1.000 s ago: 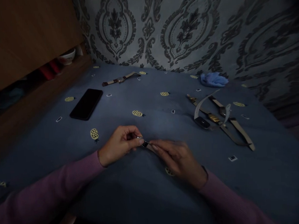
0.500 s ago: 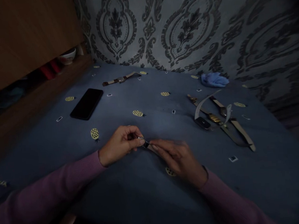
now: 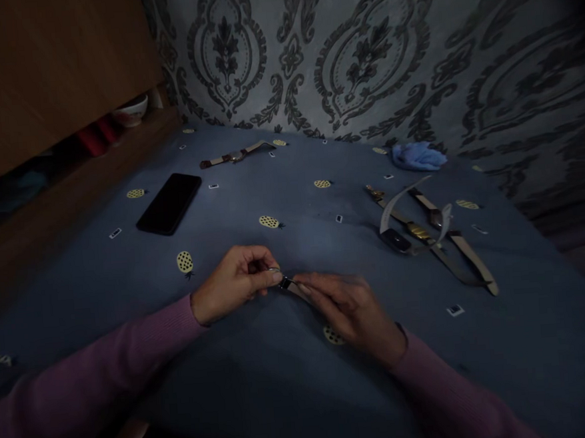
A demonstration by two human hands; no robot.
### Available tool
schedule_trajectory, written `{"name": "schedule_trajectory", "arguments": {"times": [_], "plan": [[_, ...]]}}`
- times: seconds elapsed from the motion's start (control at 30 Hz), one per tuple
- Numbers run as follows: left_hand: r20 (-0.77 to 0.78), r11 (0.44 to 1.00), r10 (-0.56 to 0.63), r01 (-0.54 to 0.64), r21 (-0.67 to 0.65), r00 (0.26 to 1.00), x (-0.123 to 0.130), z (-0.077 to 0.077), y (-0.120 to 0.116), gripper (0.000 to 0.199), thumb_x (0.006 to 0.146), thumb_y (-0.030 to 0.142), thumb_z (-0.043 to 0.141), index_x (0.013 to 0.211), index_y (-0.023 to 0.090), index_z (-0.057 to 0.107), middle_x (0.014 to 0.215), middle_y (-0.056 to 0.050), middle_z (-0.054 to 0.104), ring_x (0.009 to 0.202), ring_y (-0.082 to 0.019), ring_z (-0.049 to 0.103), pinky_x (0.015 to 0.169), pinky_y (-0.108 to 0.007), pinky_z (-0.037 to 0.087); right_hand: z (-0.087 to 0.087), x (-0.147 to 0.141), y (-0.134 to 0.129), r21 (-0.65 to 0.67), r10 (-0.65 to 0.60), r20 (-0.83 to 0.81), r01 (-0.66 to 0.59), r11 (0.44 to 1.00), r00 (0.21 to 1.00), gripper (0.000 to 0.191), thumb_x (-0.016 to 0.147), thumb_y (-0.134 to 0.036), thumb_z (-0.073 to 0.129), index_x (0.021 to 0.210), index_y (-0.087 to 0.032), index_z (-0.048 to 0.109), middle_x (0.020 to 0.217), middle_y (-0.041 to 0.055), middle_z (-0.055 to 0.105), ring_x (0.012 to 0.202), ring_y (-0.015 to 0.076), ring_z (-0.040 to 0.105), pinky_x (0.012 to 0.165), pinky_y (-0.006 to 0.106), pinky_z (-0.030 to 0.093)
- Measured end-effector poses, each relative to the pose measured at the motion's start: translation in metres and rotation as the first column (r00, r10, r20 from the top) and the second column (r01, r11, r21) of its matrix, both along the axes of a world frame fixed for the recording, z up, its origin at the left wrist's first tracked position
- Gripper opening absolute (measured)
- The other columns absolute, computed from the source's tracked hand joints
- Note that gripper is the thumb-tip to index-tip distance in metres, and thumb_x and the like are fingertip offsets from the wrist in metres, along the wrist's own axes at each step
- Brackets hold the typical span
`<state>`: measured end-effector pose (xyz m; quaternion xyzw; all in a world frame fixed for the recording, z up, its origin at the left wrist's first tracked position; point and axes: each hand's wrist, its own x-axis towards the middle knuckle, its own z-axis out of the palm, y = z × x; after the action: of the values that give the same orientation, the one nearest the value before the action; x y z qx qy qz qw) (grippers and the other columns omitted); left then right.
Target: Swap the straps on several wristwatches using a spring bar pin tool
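Near the middle of the cloth, my left hand (image 3: 237,281) pinches the metal end of a wristwatch (image 3: 285,283) between thumb and forefinger. My right hand (image 3: 352,311) comes in from the right, its fingers pressed together at the watch's strap end. A pale strap runs from there under the right fingers. What lies inside the right fingertips is too small and dark to make out. Part of the watch is hidden by both hands.
A black phone (image 3: 170,203) lies on the blue tablecloth (image 3: 253,375) at the left. Another watch (image 3: 237,156) is behind it. Several watches (image 3: 416,232) lie at the right, with a crumpled blue cloth (image 3: 419,156) by the wall. A bowl (image 3: 131,113) stands on the shelf.
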<state>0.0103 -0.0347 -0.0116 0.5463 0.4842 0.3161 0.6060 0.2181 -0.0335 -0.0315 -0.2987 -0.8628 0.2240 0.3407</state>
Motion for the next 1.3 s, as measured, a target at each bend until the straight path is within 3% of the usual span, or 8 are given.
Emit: {"name": "schedule_trajectory", "arguments": {"times": [0.53, 1.07, 1.17, 1.3], "plan": [[-0.023, 0.999, -0.019, 0.020, 0.034, 1.000, 0.002, -0.001, 0.000, 0.015, 0.077, 0.027, 0.063, 0.074, 0.013, 0.059, 0.059, 0.004, 0.050, 0.053, -0.008, 0.049, 0.046, -0.017, 0.035, 0.000, -0.004, -0.001, 0.044, -0.012, 0.057, 0.009, 0.999, 0.998, 0.027, 0.099, -0.019, 0.045, 0.106, -0.019, 0.071, 0.083, 0.0058, 0.078, 0.068, 0.0171, 0.075, 0.062, 0.025, 0.059], [0.003, 0.997, -0.017, 0.016, 0.072, 1.000, 0.003, -0.002, -0.001, 0.012, 0.076, 0.026, 0.062, 0.074, 0.015, 0.058, 0.061, 0.005, 0.049, 0.053, -0.007, 0.046, 0.049, -0.018, 0.036, 0.001, -0.003, -0.003, -0.001, 0.006, 0.071, -0.006, 1.000, 0.997, 0.028, 0.100, -0.021, 0.044, 0.109, -0.020, 0.070, 0.077, 0.0036, 0.076, 0.062, 0.0149, 0.072, 0.057, 0.023, 0.053], [-0.056, 0.990, -0.028, 0.035, 0.137, 0.998, 0.004, -0.004, -0.002, 0.011, 0.078, 0.023, 0.060, 0.072, 0.015, 0.056, 0.063, 0.004, 0.050, 0.055, -0.008, 0.046, 0.052, -0.020, 0.038, -0.003, -0.002, -0.005, 0.056, -0.023, 0.143, 0.015, 0.998, 0.989, 0.026, 0.100, -0.019, 0.043, 0.106, -0.017, 0.069, 0.078, 0.0054, 0.076, 0.064, 0.0161, 0.072, 0.058, 0.024, 0.052], [-0.303, 0.931, -0.014, 0.123, 0.345, 0.953, 0.005, -0.003, -0.006, 0.011, 0.081, 0.016, 0.057, 0.070, 0.016, 0.056, 0.069, 0.002, 0.052, 0.064, -0.011, 0.048, 0.060, -0.023, 0.038, -0.007, -0.001, -0.008, 0.146, -0.052, 0.259, 0.014, 0.989, 0.964, 0.025, 0.100, -0.018, 0.043, 0.103, -0.015, 0.068, 0.076, 0.0060, 0.076, 0.063, 0.0167, 0.072, 0.058, 0.025, 0.048]]}}
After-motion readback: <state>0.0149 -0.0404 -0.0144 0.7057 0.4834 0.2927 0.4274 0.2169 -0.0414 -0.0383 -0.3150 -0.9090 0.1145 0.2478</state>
